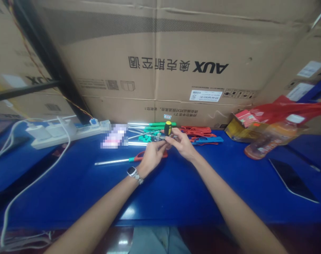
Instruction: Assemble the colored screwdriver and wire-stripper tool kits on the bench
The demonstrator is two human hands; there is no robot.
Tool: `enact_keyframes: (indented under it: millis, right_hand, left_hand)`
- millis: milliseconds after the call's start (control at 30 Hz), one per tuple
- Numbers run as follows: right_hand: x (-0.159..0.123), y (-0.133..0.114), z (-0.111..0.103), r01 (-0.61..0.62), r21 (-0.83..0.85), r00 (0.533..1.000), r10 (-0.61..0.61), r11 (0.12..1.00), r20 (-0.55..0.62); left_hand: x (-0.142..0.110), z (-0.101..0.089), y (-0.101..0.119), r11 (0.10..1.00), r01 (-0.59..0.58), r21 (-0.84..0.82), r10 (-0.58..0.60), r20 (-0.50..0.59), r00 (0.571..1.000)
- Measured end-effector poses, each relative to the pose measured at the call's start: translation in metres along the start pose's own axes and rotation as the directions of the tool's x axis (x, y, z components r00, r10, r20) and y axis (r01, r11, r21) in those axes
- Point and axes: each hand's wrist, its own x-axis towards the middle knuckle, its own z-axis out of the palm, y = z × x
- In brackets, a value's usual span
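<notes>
My right hand (182, 144) is closed around a screwdriver with a yellow and black handle (167, 128), held upright over the blue table (176, 187). My left hand (151, 156), with a watch on its wrist, pinches a small metal and clear part (159, 138) against the screwdriver tip. Under my left hand lies a long lighter with a red grip and metal tube (115, 161). Behind my hands lie green handled pieces (149, 131) and red and blue plastic handles (202, 135).
A white power strip (57, 133) with chargers and cables sits at the back left. Large cardboard boxes (160, 60) wall off the back. A red bag with a bottle (271, 138) lies at the right, a dark phone (292, 180) nearer the right edge.
</notes>
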Motion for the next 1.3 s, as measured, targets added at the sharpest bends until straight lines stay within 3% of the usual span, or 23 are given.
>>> enact_keyframes:
  millis: [100,267,367,467,567,800,900,1167,1300]
  right_hand:
    - [0.002,-0.002,-0.008,-0.065,0.030,0.996,0.063,0.997,0.071]
    - [0.007,0.005,-0.002,-0.035,-0.048,0.995,0.030,0.998,-0.094]
    - [0.010,0.008,0.006,-0.033,-0.079,0.983,0.018,0.996,-0.181]
    - [0.010,0.010,0.016,-0.056,-0.053,0.974,0.043,0.997,-0.224]
    - [0.006,0.010,0.025,-0.112,0.054,0.974,0.120,0.992,-0.192]
    - [-0.002,0.004,0.008,-0.180,0.228,0.983,0.171,0.957,0.063]
    - [0.000,0.006,0.005,-0.176,0.197,0.984,0.176,0.965,0.018]
    - [0.001,0.016,0.029,-0.084,0.137,0.972,0.111,0.987,-0.206]
    - [-0.007,0.012,0.022,-0.097,0.192,0.982,0.125,0.976,-0.141]
  left_hand:
    - [0.000,-0.003,0.002,0.997,-0.027,0.067,0.024,0.054,0.998]
    - [-0.004,-0.019,-0.002,0.943,-0.057,0.328,0.027,0.096,0.995]
    - [-0.008,-0.027,-0.006,0.897,-0.029,0.441,-0.046,0.159,0.986]
    - [-0.010,-0.028,-0.011,0.906,-0.018,0.424,-0.075,0.203,0.976]
    - [-0.008,-0.026,-0.016,0.930,0.015,0.367,-0.090,0.187,0.978]
    - [-0.005,-0.024,-0.020,0.943,0.084,0.322,-0.141,0.159,0.977]
    - [-0.005,-0.024,-0.019,0.944,0.095,0.316,-0.153,0.164,0.975]
    - [-0.005,-0.024,-0.019,0.954,0.100,0.283,-0.148,0.154,0.977]
    - [-0.005,-0.024,-0.019,0.944,0.118,0.307,-0.172,0.153,0.973]
